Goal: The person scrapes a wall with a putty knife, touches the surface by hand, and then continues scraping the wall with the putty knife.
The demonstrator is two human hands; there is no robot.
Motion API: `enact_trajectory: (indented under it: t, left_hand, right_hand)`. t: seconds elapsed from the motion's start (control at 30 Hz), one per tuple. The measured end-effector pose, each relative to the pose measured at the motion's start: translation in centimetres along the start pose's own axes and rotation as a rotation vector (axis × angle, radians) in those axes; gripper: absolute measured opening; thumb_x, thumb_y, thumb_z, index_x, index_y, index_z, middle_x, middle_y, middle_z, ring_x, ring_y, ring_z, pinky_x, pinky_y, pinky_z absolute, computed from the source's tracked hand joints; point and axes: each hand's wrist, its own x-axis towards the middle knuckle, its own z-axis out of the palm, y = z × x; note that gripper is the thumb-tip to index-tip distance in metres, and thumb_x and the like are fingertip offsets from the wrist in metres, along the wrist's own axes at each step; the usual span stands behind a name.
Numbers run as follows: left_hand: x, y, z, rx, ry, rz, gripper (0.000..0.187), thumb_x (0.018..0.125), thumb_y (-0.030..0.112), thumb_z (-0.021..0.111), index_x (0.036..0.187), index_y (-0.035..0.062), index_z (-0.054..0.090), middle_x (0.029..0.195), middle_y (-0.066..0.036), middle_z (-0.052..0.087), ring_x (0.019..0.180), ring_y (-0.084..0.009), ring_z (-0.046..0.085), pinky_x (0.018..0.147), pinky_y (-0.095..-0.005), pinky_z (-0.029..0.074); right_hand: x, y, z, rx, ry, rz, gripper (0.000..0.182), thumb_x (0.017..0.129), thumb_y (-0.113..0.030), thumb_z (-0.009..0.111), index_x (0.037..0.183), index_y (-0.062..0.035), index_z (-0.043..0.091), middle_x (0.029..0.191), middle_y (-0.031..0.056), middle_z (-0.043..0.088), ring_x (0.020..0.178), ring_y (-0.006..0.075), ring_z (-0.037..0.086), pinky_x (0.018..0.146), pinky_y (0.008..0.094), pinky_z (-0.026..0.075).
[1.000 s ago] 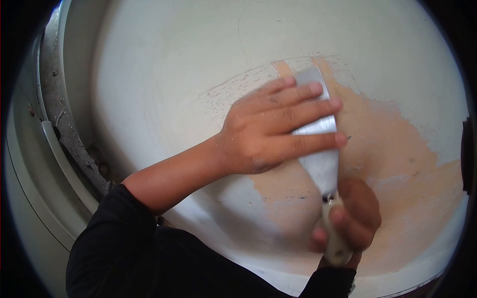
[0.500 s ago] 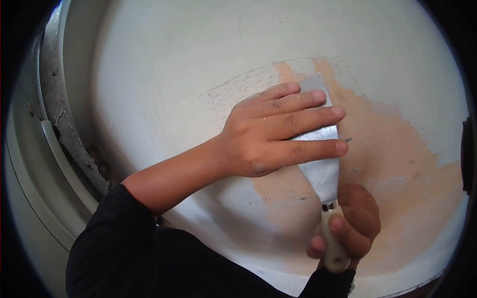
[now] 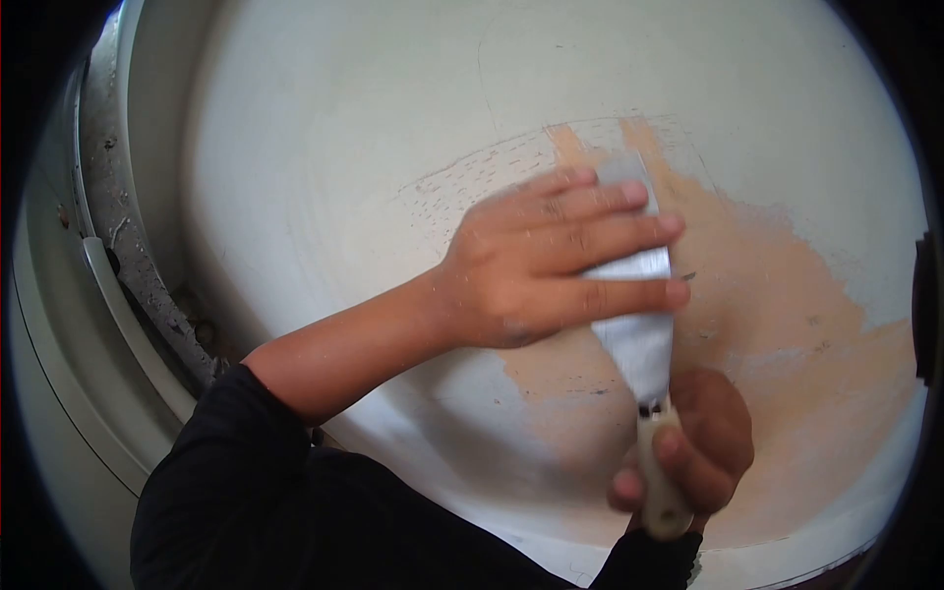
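1. Left hand [image 3: 536, 265] lies flat with fingers spread, pressing on the scraper's blade and hiding its middle.
2. Scraper [image 3: 639, 339] rests against the white wall [image 3: 344, 147], its blade over the bare orange patch [image 3: 777, 295].
3. Right hand [image 3: 693, 447], below the blade, is wrapped tight around the pale handle.
4. Far left of the scraper, a rough grey frame [image 3: 108, 206] borders the wall.
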Motion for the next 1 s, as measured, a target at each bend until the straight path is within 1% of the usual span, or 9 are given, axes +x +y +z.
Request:
enact_trajectory:
  t: [0.1, 0.17, 0.23, 0.37, 0.43, 0.57, 0.67, 0.93, 1.0]
  left_hand:
    - [-0.26, 0.28, -0.21, -0.025, -0.033, 0.036, 0.027, 0.084, 0.020, 0.071, 0.109, 0.0291, 0.078, 0.119, -0.003, 0.074, 0.105, -0.0228, 0.072, 0.091, -0.0375, 0.058]
    - [-0.23, 0.71, -0.61, -0.021, -0.076, -0.078, 0.028, 0.084, 0.017, 0.075, 0.109, 0.0295, 0.078, 0.123, -0.008, 0.073, 0.118, -0.0273, 0.068, 0.105, -0.0403, 0.049]
    - [-0.59, 0.60, -0.77, -0.047, -0.113, -0.013, 0.028, 0.083, 0.018, 0.076, 0.109, 0.0296, 0.078, 0.123, -0.009, 0.073, 0.118, -0.0272, 0.068, 0.105, -0.0404, 0.049]
    - [-0.92, 0.82, -0.43, -0.046, -0.099, -0.048, 0.028, 0.083, 0.019, 0.077, 0.108, 0.0295, 0.078, 0.124, -0.008, 0.073, 0.118, -0.0275, 0.068, 0.107, -0.0418, 0.049]
    - [-0.66, 0.67, -0.30, -0.016, -0.056, -0.006, 0.029, 0.084, 0.020, 0.070, 0.111, 0.0302, 0.076, 0.122, -0.002, 0.074, 0.110, -0.0216, 0.071, 0.095, -0.0378, 0.057]
    - [-0.56, 0.80, -0.16, 0.006, -0.018, -0.065, 0.030, 0.085, 0.020, 0.071, 0.112, 0.0302, 0.076, 0.122, -0.002, 0.074, 0.111, -0.0216, 0.071, 0.095, -0.0377, 0.057]
    - [-0.41, 0.56, -0.47, 0.036, -0.062, -0.042, 0.029, 0.087, 0.023, 0.070, 0.114, 0.0305, 0.075, 0.123, -0.002, 0.073, 0.112, -0.0220, 0.070, 0.096, -0.0379, 0.057]
    - [-0.62, 0.64, -0.34, 0.015, -0.051, -0.034, 0.028, 0.088, 0.022, 0.067, 0.113, 0.0317, 0.076, 0.124, -0.002, 0.073, 0.111, -0.0212, 0.071, 0.099, -0.0388, 0.055]
    - [-0.68, 0.92, -0.54, -0.017, -0.094, -0.076, 0.025, 0.085, 0.018, 0.075, 0.107, 0.0292, 0.079, 0.122, -0.008, 0.074, 0.117, -0.0261, 0.069, 0.108, -0.0393, 0.048]
  right_hand:
    - [-0.47, -0.19, 0.05, -0.017, -0.004, 0.015, 0.041, 0.087, -0.032, 0.081, 0.115, -0.0104, 0.060, 0.072, 0.0015, 0.052, 0.054, 0.0179, 0.048, 0.046, 0.0325, 0.040]
    - [-0.94, -0.57, 0.37, -0.026, 0.017, 0.068, 0.040, 0.089, -0.034, 0.079, 0.115, -0.0114, 0.059, 0.075, 0.0011, 0.051, 0.055, 0.0173, 0.047, 0.047, 0.0326, 0.041]
    - [-0.71, -0.80, 0.18, -0.077, -0.026, -0.035, 0.038, 0.090, -0.034, 0.078, 0.115, -0.0127, 0.059, 0.077, 0.0005, 0.048, 0.056, 0.0172, 0.046, 0.049, 0.0329, 0.043]
    - [-0.81, -0.70, 0.41, -0.064, -0.025, 0.010, 0.037, 0.091, -0.034, 0.078, 0.115, -0.0134, 0.059, 0.079, 0.0004, 0.045, 0.060, 0.0172, 0.048, 0.050, 0.0327, 0.044]
    - [-0.55, -0.66, 0.23, -0.046, -0.047, -0.001, 0.037, 0.090, -0.033, 0.078, 0.115, -0.0133, 0.059, 0.079, 0.0005, 0.046, 0.060, 0.0171, 0.048, 0.051, 0.0327, 0.044]
    - [-0.19, -0.81, 0.12, -0.025, -0.050, 0.062, 0.037, 0.089, -0.032, 0.079, 0.114, -0.0131, 0.059, 0.079, 0.0006, 0.046, 0.059, 0.0176, 0.048, 0.051, 0.0326, 0.043]
    - [-0.17, -0.50, -0.07, -0.013, -0.121, 0.016, 0.038, 0.089, -0.032, 0.079, 0.115, -0.0131, 0.059, 0.078, 0.0006, 0.046, 0.057, 0.0177, 0.047, 0.050, 0.0327, 0.043]
    - [-0.51, -0.66, 0.08, -0.027, -0.060, 0.041, 0.037, 0.091, -0.032, 0.077, 0.116, -0.0136, 0.058, 0.078, 0.0007, 0.047, 0.057, 0.0172, 0.047, 0.049, 0.0324, 0.043]
    - [-0.50, -0.59, 0.22, -0.038, -0.049, 0.042, 0.036, 0.091, -0.033, 0.076, 0.116, -0.0137, 0.058, 0.077, 0.0004, 0.047, 0.058, 0.0172, 0.047, 0.049, 0.0325, 0.043]
